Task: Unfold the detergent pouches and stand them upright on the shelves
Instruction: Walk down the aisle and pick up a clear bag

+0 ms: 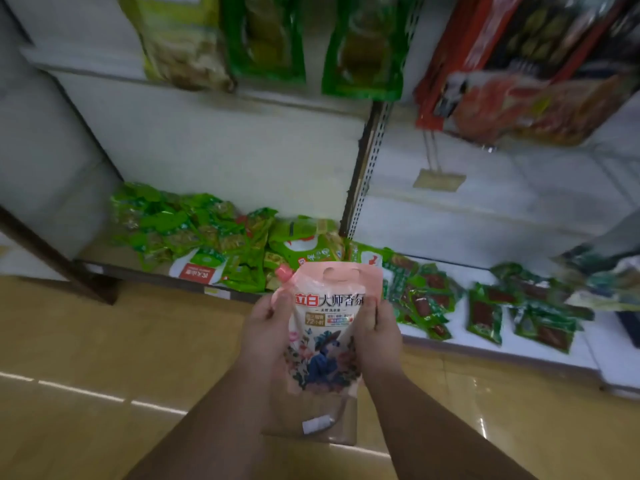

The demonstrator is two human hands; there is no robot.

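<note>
A pink detergent pouch [323, 341] with a floral picture, a cut-out handle and a pink spout cap at its top left is held upright in front of me. My left hand [265, 332] grips its left edge, thumb on the front below the cap. My right hand [377, 336] grips its right edge, thumb across the front. The pouch's bottom flap hangs below the hands, with a white label on it. Behind the pouch is the low white shelf [526, 348].
Green snack packets [194, 230] lie piled on the low shelf at left. Green-and-red packets [485, 306] lie on the shelf at right. More packets [263, 36] hang on the upper shelf. A perforated upright post [367, 157] divides the bays. Tan floor [86, 358] lies below.
</note>
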